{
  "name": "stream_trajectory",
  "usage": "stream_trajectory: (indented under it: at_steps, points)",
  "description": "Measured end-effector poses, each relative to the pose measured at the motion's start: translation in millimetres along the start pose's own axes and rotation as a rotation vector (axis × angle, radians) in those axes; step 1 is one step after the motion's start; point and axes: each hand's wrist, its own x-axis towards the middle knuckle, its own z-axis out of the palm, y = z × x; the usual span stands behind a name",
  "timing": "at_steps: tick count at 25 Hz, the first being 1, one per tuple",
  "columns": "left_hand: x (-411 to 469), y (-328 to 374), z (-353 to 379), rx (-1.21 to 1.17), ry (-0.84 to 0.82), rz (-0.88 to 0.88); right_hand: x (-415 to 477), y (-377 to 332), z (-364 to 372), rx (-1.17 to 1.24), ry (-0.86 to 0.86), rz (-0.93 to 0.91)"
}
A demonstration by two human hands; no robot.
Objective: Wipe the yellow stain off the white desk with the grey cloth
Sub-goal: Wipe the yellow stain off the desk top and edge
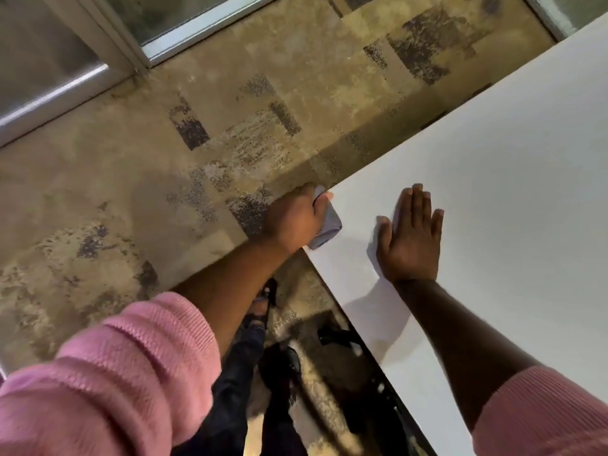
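The white desk (493,179) fills the right half of the view, its corner pointing left. My left hand (296,222) grips the folded grey cloth (329,225) right at that corner, with the cloth pressed on the desk's edge. My right hand (411,238) lies flat on the desktop just right of the cloth, palm down and fingers spread. No yellow stain shows on the visible desk surface; the spot under the cloth is hidden.
Mottled beige and dark carpet (164,192) covers the floor to the left of the desk. A glass wall with metal frames (98,44) runs along the top left. My legs and dark shoes (263,340) stand beside the desk's near edge.
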Motion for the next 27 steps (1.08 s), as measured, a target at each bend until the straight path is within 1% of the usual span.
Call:
stream_trajectory:
  at_steps: [1, 2, 3, 5, 7, 9, 13, 15, 17, 19, 21, 24, 26, 27]
  points:
    - [4.3, 0.4, -0.5, -0.028, -0.033, -0.023, -0.7, 1.3, 1.7, -0.003, 0.013, -0.009]
    - [3.3, -1.5, 2.6, -0.045, -0.024, -0.044, -1.2, 3.0, 3.3, -0.011, 0.026, -0.017]
    - [-3.2, -2.3, 7.6, -0.053, 0.026, -0.072, -1.7, 4.9, 5.4, -0.026, 0.035, -0.022]
    - [-27.0, -0.3, 18.8, -0.108, 0.208, -0.139, -0.8, 8.0, 9.6, -0.043, 0.054, -0.03]
    - [-55.1, 7.7, 33.7, -0.257, 0.368, -0.223, 2.4, 8.1, 12.2, -0.048, 0.073, -0.038]
    - [-76.8, 16.5, 50.3, -0.417, 0.428, -0.315, 2.2, 7.6, 12.5, -0.039, 0.084, -0.045]
    - [-60.1, 21.8, 40.4, -0.692, 0.409, -0.447, -0.3, 6.3, 13.9, -0.048, 0.126, -0.048]
    - [-61.9, 29.3, 42.6, -0.726, 0.408, -0.501, 1.9, 6.0, 13.0, -0.046, 0.128, -0.047]
    - [-92.9, 49.4, 69.0, -0.723, 0.448, -0.498, 2.4, 7.1, 13.2, -0.052, 0.133, -0.038]
    - [-152.9, 87.7, 110.0, -0.773, 0.481, -0.459, 2.2, 8.1, 13.8, -0.057, 0.139, -0.041]
    - [-219.1, 131.7, 148.0, -0.868, 0.4, -0.471, 3.2, 8.7, 15.0, -0.052, 0.13, -0.044]
    - [-284.0, 179.5, 178.5, -0.882, 0.231, -0.551, 3.2, 7.9, 15.1, -0.055, 0.144, -0.042]
    - [-278.4, 178.0, 175.0, -0.935, 0.221, -0.542, 3.1, 8.0, 14.2, -0.05, 0.155, -0.044]
    - [-262.8, 168.3, 167.3, -0.971, 0.26, -0.509, 2.5, 8.5, 14.2, -0.048, 0.157, -0.047]
